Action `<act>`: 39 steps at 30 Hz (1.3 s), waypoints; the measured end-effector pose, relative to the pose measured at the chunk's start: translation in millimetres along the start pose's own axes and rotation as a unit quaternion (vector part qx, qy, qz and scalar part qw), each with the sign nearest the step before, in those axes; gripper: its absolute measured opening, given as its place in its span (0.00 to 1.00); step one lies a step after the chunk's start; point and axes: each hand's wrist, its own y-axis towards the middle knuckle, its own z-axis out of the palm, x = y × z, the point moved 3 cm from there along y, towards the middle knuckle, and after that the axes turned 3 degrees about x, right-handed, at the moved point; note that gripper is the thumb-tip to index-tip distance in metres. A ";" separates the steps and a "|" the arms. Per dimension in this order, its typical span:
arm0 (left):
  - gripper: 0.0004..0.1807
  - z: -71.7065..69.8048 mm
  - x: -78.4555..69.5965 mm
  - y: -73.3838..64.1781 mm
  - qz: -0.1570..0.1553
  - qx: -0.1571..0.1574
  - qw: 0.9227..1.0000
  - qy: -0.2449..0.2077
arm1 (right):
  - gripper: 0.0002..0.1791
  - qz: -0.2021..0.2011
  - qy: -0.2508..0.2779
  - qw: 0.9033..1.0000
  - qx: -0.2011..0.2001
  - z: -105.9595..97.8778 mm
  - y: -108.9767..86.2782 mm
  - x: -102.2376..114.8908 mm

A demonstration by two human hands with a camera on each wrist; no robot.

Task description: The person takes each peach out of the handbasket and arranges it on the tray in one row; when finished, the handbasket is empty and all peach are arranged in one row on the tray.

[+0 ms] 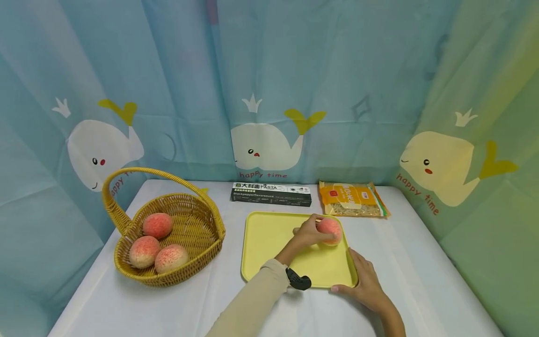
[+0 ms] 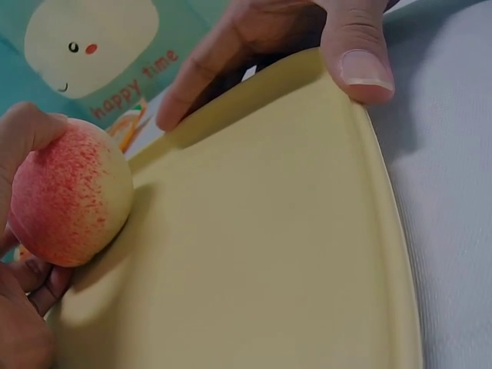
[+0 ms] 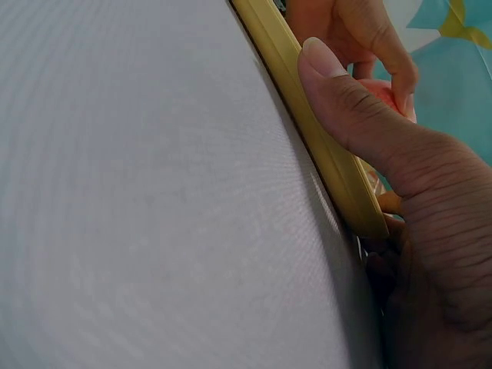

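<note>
My left hand [image 1: 308,233] grips a pink peach [image 1: 330,228], its thumb and fingers curled around the fruit. The peach is over the far right corner of a yellow tray [image 1: 273,243]. In the left wrist view its pale side [image 2: 115,173] faces the middle of the tray. My right hand [image 1: 367,283] holds the tray's near right corner, thumb on the front rim and fingers along the right side. The right wrist view shows that thumb pressed on the rim [image 3: 327,146], with the other fingers partly hidden behind the tray.
Left of the tray stands a wicker basket [image 1: 202,260] with a tall handle and three peaches [image 1: 157,226] inside. Behind the tray lie a black-and-white pasta box [image 1: 271,194] and an orange bag of grain [image 1: 353,199]. A whale-print curtain [image 1: 358,84] encloses the white table [image 1: 421,262].
</note>
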 end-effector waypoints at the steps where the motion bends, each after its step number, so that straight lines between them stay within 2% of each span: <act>1: 0.34 1.0 -0.7 0.4 -0.001 -0.002 1.000 0.002 | 0.65 -0.002 0.002 1.000 -0.002 0.4 0.1 -0.4; 8: 0.34 7.1 -1.1 5.3 -0.004 -0.003 1.000 -0.002 | 0.65 -0.001 0.005 1.000 -0.002 0.9 -0.1 -0.3; 18: 0.34 8.4 -1.3 8.3 0.006 0.007 1.000 -0.005 | 0.65 -0.007 0.002 1.000 -0.006 -0.3 -0.6 0.9; 27: 0.35 6.7 0.2 7.3 0.006 0.012 1.000 -0.010 | 0.65 -0.009 0.004 1.000 -0.007 0.2 0.4 0.1; 39: 0.37 3.7 -0.1 4.0 0.027 0.036 0.999 0.001 | 0.65 -0.018 0.007 1.000 -0.013 2.4 -0.5 -3.0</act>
